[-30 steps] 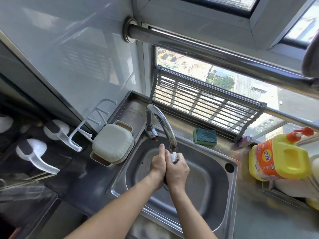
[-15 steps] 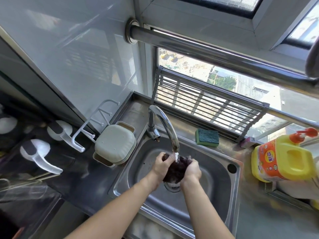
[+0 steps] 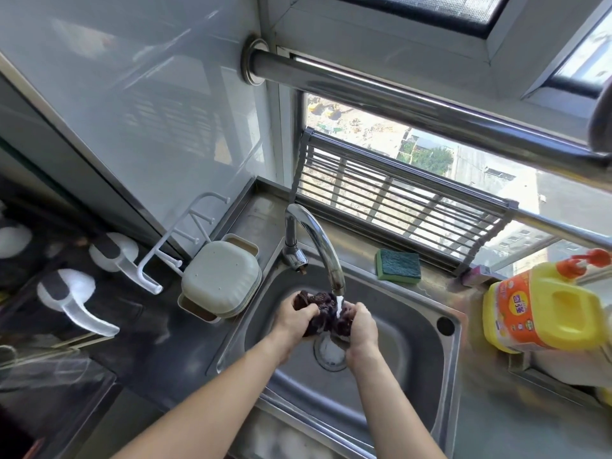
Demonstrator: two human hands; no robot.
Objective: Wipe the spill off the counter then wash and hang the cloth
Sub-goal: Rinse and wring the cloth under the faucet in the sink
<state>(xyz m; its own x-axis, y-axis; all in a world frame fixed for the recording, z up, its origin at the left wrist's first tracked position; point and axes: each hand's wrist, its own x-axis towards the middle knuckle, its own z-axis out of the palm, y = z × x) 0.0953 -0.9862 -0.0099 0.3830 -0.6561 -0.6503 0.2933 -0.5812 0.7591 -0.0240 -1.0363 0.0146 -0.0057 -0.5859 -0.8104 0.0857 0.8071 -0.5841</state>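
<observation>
Both hands, left (image 3: pixel 295 315) and right (image 3: pixel 361 323), in a closed grip on the bunched dark maroon cloth (image 3: pixel 326 311), under the curved chrome tap's (image 3: pixel 318 246) stream, over the steel sink (image 3: pixel 397 313). Risk: splashing onto the worktop from hard squeezing.

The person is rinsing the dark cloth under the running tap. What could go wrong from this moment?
1. Water from the faucet falls on the bunched cloth gripped by the left hand and the right hand; it may splash over the sink rim onto the counter.
2. The cloth hangs directly above the drain; if dropped, it could cover it and slow the draining.
</observation>
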